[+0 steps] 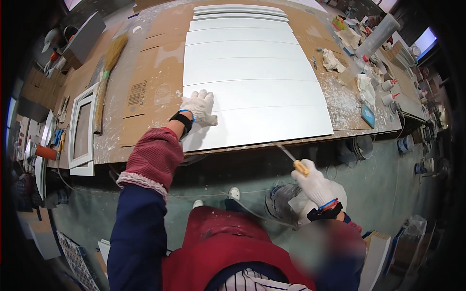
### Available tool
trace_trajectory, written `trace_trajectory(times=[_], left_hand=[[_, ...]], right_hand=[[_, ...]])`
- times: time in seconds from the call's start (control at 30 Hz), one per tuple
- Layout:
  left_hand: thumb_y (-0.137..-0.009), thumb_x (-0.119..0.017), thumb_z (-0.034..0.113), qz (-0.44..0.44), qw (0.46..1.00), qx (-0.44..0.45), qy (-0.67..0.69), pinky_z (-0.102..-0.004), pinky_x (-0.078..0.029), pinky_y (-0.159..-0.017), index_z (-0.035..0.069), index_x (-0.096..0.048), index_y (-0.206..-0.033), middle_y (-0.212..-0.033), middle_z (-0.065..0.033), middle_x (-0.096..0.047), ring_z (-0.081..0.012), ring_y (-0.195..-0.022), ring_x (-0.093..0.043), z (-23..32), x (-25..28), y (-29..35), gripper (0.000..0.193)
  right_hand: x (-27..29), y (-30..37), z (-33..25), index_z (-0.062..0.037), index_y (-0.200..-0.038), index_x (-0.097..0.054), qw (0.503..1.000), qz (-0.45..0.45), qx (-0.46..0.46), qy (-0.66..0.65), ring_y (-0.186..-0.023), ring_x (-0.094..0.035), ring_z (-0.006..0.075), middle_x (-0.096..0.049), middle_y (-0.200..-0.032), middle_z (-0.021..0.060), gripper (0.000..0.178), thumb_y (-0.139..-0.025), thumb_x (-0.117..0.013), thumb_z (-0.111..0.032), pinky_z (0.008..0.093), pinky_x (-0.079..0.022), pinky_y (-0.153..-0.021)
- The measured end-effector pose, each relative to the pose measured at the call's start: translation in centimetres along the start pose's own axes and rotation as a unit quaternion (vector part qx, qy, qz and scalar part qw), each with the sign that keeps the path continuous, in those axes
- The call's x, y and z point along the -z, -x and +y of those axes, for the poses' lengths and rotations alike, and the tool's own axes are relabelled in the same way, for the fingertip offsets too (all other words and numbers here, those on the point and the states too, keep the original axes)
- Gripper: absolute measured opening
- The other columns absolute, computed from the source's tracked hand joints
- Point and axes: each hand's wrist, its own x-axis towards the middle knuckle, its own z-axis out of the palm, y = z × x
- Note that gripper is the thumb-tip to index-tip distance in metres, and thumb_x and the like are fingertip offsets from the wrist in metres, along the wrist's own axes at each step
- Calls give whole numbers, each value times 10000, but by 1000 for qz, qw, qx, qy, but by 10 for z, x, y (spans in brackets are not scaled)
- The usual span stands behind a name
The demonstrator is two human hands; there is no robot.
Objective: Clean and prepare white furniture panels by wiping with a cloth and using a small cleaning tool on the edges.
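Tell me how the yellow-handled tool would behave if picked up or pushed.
The yellow-handled tool is probably light, being small enough for the gloved right hand to hold alone. Its thin shaft looks straight and metallic, so likely stiff. The handle appears rounded, so laid flat it might roll when pushed.

- A straw broom [112,54] with a green binding, lying toward the left edge of the tabletop [109,145]
- A white rectangular frame [74,133] at the near left corner
- Brown cardboard [153,87] between broom and middle
- A crumpled pale cloth [332,61] toward the right edge
- White bottles [387,86] with red tips along that edge
- A blue rectangular object [368,115] by the near right corner
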Motion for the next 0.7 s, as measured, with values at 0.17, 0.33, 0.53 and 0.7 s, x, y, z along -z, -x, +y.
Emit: trace_trajectory(times=[0.17,0.33,0.53,0.7], left_hand=[[-676,-741,525,17,1000,-18,5,-516,-362,-1076,91,-343,-1458,-1472,-125,-366,-310,-1354,-370,-5,-7,-15,979],[-653,-780,475,69,996,-52,24,-483,-399,-1038,90,-400,-1411,-1362,-145,-452,-327,-1291,-425,-15,-12,-9,931],[-714,-740,430,39,996,-80,31,-452,-446,-973,81,-520,-1279,-1255,-140,-534,-335,-1183,-521,-27,3,-26,700],[-773,-656,431,105,984,3,147,-432,-438,-960,64,-512,-1260,-1286,-125,-512,-323,-1218,-487,-78,37,-84,626]], right_hand=[[46,-38,-8,-118,-1117,-503,993,98,45,41,-863,-672,392,-684,-905,168,403,-902,-538,-457,498,-515,-773],[74,-86,-48,-107,-1166,-507,987,41,125,92,-880,-658,430,-679,-943,201,481,-888,-551,-497,494,-508,-819],[111,-167,-109,-78,-1120,-522,985,48,152,69,-987,-644,414,-671,-985,242,424,-918,-556,-450,512,-488,-830],[139,-164,-196,-52,-1108,-529,989,-87,97,65,-858,-678,403,-685,-888,220,440,-918,-561,-449,492,-523,-730]])
